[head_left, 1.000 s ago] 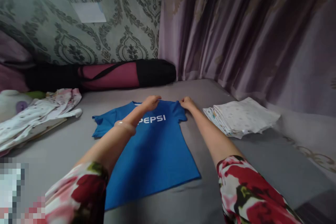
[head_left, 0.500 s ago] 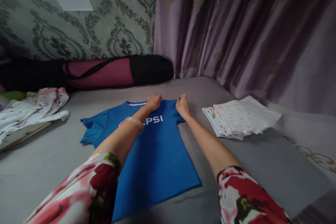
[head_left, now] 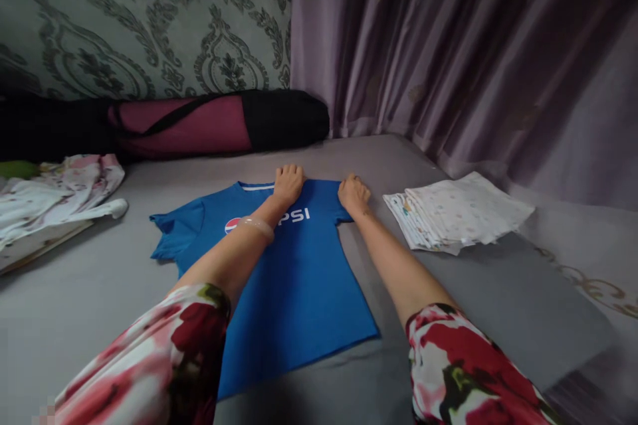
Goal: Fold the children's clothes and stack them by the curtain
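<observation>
A blue T-shirt with a white word print and a round logo lies spread on the grey bed sheet, its collar away from me. My left hand is closed at the shoulder beside the collar, fingers bent down over the cloth edge; a pale bangle circles that wrist and hides part of the print. At the end of the right sleeve, my right hand is curled closed on the fabric, fingertips hidden. The left sleeve lies loose and a little rumpled.
To the right sits a stack of folded white cloths. A pile of printed clothes lies at the left. Along the wall stretches a black and maroon long bag. Purple curtains hang behind the bed's right side.
My right hand has moved slightly outward along the sleeve end and turned knuckles up. My left hand remains by the collar, its fingers more bent over the edge. The view has tipped down slightly.
</observation>
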A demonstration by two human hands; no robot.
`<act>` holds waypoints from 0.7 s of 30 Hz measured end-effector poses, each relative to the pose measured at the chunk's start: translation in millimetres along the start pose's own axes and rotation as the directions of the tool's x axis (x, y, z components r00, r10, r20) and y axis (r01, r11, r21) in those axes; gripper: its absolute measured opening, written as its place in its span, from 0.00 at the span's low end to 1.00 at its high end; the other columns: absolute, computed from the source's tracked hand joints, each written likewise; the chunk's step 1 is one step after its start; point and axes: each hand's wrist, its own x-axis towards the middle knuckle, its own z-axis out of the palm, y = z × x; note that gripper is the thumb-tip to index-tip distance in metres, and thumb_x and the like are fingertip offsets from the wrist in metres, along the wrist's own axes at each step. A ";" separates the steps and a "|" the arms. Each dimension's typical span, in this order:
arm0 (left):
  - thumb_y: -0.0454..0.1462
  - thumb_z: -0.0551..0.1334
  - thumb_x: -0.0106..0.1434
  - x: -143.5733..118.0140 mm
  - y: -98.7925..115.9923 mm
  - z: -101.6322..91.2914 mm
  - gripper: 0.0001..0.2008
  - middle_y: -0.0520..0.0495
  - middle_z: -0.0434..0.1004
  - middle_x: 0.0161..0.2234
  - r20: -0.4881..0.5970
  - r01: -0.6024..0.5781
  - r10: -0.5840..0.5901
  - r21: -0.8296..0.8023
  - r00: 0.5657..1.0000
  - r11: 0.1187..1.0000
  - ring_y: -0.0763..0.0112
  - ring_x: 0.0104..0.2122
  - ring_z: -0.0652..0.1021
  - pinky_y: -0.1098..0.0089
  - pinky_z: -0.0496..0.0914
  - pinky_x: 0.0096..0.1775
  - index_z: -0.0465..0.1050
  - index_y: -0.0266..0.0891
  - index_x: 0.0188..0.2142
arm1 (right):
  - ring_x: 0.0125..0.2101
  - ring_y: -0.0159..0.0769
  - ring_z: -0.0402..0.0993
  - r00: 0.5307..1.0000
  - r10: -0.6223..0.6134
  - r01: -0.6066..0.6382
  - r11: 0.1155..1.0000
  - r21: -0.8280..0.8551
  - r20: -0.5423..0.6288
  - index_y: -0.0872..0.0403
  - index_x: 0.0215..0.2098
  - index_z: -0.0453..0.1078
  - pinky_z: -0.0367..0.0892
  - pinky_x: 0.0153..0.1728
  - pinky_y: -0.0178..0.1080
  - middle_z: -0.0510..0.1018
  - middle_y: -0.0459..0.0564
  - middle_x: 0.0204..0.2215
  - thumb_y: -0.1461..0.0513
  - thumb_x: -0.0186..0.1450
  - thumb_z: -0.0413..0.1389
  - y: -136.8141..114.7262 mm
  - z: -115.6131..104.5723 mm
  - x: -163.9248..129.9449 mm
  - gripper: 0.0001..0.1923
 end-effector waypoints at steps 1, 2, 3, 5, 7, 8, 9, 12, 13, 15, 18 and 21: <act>0.37 0.49 0.70 -6.5 1.3 -4.9 0.14 0.30 0.68 0.50 -0.009 -0.022 0.022 0.015 1.000 1.000 0.48 0.52 0.67 0.54 0.57 0.50 0.67 0.32 0.48 | 0.46 0.49 0.75 0.999 -0.011 0.010 1.000 0.013 0.043 0.60 0.52 0.65 0.67 0.46 0.46 0.75 0.66 0.47 0.62 0.72 0.41 2.2 -4.4 0.8 0.17; 0.36 0.50 0.69 -15.1 1.6 -9.9 0.14 0.30 0.68 0.50 -0.011 -0.045 0.045 0.026 0.999 0.999 0.48 0.51 0.67 0.53 0.57 0.50 0.67 0.32 0.49 | 0.47 0.50 0.75 0.997 -0.019 0.018 1.000 0.023 0.075 0.60 0.53 0.65 0.67 0.46 0.47 0.75 0.66 0.47 0.62 0.71 0.41 3.7 -8.9 0.6 0.18; 0.36 0.50 0.69 -25.6 0.5 -14.5 0.14 0.30 0.68 0.50 -0.011 -0.062 0.062 0.033 0.998 0.998 0.48 0.51 0.67 0.53 0.58 0.50 0.67 0.33 0.49 | 0.48 0.51 0.74 0.996 -0.035 0.033 0.999 0.024 0.087 0.61 0.53 0.65 0.66 0.47 0.48 0.75 0.66 0.48 0.62 0.71 0.41 4.1 -13.0 -0.9 0.18; 0.36 0.50 0.68 -50.2 -6.8 -21.8 0.14 0.31 0.69 0.49 0.001 -0.068 0.069 0.051 0.998 0.996 0.49 0.50 0.68 0.54 0.59 0.49 0.67 0.33 0.49 | 0.52 0.53 0.71 0.992 -0.111 0.111 0.994 0.014 0.053 0.62 0.53 0.66 0.63 0.51 0.50 0.73 0.68 0.50 0.62 0.72 0.39 0.4 -18.4 -8.7 0.20; 0.38 0.50 0.68 -74.4 -21.5 -26.2 0.15 0.32 0.71 0.48 0.012 -0.038 0.037 0.083 0.999 0.996 0.50 0.49 0.70 0.54 0.61 0.49 0.68 0.33 0.49 | 0.57 0.53 0.65 0.963 -0.267 0.267 0.964 0.011 0.030 0.62 0.55 0.65 0.57 0.56 0.52 0.71 0.67 0.55 0.61 0.72 0.36 -9.6 -18.3 -21.0 0.23; 0.38 0.49 0.69 -84.6 -31.2 -27.4 0.16 0.32 0.72 0.48 0.011 -0.006 0.005 0.101 1.000 0.995 0.50 0.49 0.70 0.54 0.62 0.49 0.68 0.33 0.49 | 0.59 0.51 0.62 0.931 -0.362 0.361 0.932 0.023 0.052 0.62 0.57 0.64 0.54 0.59 0.52 0.69 0.66 0.57 0.60 0.73 0.35 -16.3 -16.1 -27.5 0.24; 0.39 0.48 0.69 -92.8 -42.1 -28.0 0.17 0.32 0.72 0.48 0.002 0.031 -0.032 0.116 0.999 0.993 0.50 0.49 0.71 0.55 0.62 0.49 0.68 0.33 0.49 | 0.62 0.50 0.58 0.887 -0.453 0.451 0.891 0.043 0.092 0.62 0.60 0.62 0.50 0.62 0.51 0.66 0.63 0.60 0.59 0.73 0.35 -23.5 -12.8 -33.2 0.25; 0.41 0.46 0.70 -106.3 -76.4 -25.3 0.21 0.31 0.72 0.51 -0.027 0.130 -0.128 0.139 0.991 0.982 0.49 0.54 0.70 0.54 0.61 0.54 0.68 0.31 0.51 | 0.68 0.45 0.43 0.747 -0.631 0.626 0.774 0.100 0.207 0.63 0.67 0.52 0.38 0.66 0.50 0.55 0.57 0.67 0.55 0.73 0.35 -41.4 1.4 -40.8 0.30; 0.42 0.45 0.70 -108.0 -86.8 -22.9 0.23 0.31 0.71 0.54 -0.019 0.157 -0.156 0.138 0.988 0.978 0.49 0.57 0.68 0.53 0.59 0.56 0.67 0.30 0.53 | 0.68 0.45 0.40 0.731 -0.642 0.637 0.764 0.104 0.231 0.63 0.68 0.50 0.36 0.66 0.50 0.52 0.56 0.68 0.54 0.72 0.35 -44.5 6.4 -39.7 0.32; 0.45 0.43 0.71 -109.4 -104.2 -17.2 0.28 0.31 0.65 0.61 0.029 0.217 -0.222 0.118 0.975 0.969 0.50 0.62 0.63 0.52 0.56 0.60 0.62 0.29 0.60 | 0.68 0.46 0.39 0.751 -0.606 0.606 0.790 0.092 0.262 0.62 0.69 0.48 0.35 0.66 0.52 0.49 0.55 0.69 0.52 0.72 0.33 -45.5 14.9 -33.2 0.33; 0.49 0.40 0.70 -110.2 -119.0 -11.2 0.33 0.36 0.54 0.67 0.107 0.294 -0.300 0.073 0.948 0.953 0.52 0.66 0.55 0.52 0.51 0.63 0.52 0.32 0.67 | 0.68 0.47 0.39 0.797 -0.539 0.546 0.836 0.056 0.273 0.57 0.70 0.47 0.35 0.66 0.56 0.48 0.52 0.69 0.52 0.72 0.32 -38.9 21.4 -21.0 0.32; 0.51 0.40 0.70 -110.8 -120.0 -13.9 0.34 0.37 0.49 0.68 0.176 0.314 -0.320 0.061 0.931 0.948 0.52 0.67 0.52 0.50 0.49 0.64 0.48 0.32 0.68 | 0.68 0.47 0.39 0.792 -0.528 0.543 0.839 0.044 0.306 0.56 0.70 0.46 0.36 0.65 0.58 0.47 0.52 0.70 0.51 0.72 0.33 -36.7 19.6 -17.4 0.32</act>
